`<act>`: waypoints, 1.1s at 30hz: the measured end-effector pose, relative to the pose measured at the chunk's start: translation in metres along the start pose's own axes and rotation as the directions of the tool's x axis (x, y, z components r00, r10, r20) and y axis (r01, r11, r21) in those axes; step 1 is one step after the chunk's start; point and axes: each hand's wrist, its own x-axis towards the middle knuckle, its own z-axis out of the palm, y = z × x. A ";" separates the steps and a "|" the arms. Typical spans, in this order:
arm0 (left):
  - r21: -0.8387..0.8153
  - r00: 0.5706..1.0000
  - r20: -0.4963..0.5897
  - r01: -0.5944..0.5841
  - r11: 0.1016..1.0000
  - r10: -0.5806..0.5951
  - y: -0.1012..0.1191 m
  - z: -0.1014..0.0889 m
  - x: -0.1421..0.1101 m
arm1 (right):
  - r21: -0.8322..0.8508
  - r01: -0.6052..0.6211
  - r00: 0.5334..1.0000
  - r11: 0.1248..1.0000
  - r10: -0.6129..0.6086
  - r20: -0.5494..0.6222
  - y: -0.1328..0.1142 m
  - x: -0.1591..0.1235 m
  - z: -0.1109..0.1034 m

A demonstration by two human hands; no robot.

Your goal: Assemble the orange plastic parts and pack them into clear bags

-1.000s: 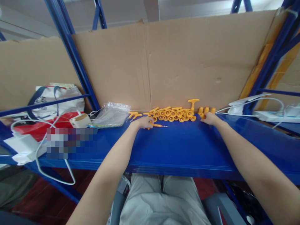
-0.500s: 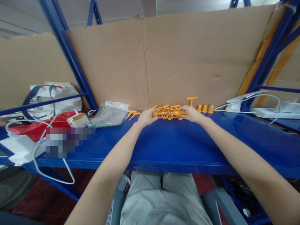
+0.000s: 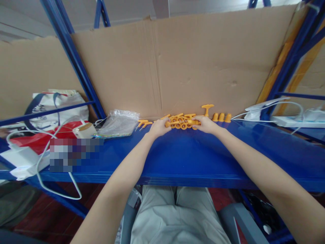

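As the yellow stack is clasped, left hand at nine o'clock, right hand at three, squaring-up seems underway; even pressure's needed.

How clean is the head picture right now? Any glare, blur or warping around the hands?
Head view: the wide lens seems to splay the posts; glare flecks the plastic bag, sheen spreads over the shelf; yellow parts look soft, blurring fingertip contact; a pixelated patch masks the left.
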 end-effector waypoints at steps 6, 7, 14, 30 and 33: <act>0.010 1.000 0.005 -0.004 1.000 0.003 0.000 0.001 0.000 | -0.058 -0.022 0.999 0.998 0.023 0.023 -0.007 -0.001 -0.001; 0.011 1.000 0.007 -0.006 1.000 0.006 0.000 0.001 0.000 | -0.067 -0.025 0.999 0.997 0.027 0.024 -0.007 -0.001 -0.001; 0.009 0.998 -0.019 -0.055 0.998 0.056 0.000 0.004 0.000 | -0.064 0.072 0.997 0.995 -0.072 0.011 -0.001 0.001 0.004; -0.171 0.968 -0.166 -0.216 0.961 0.188 -0.003 0.031 0.009 | -0.061 0.153 0.988 0.986 -0.150 0.044 -0.014 -0.003 0.012; -0.217 0.967 -0.180 -0.220 0.951 0.182 -0.005 0.034 0.012 | -0.061 0.170 0.985 0.984 -0.168 0.036 -0.014 -0.003 0.013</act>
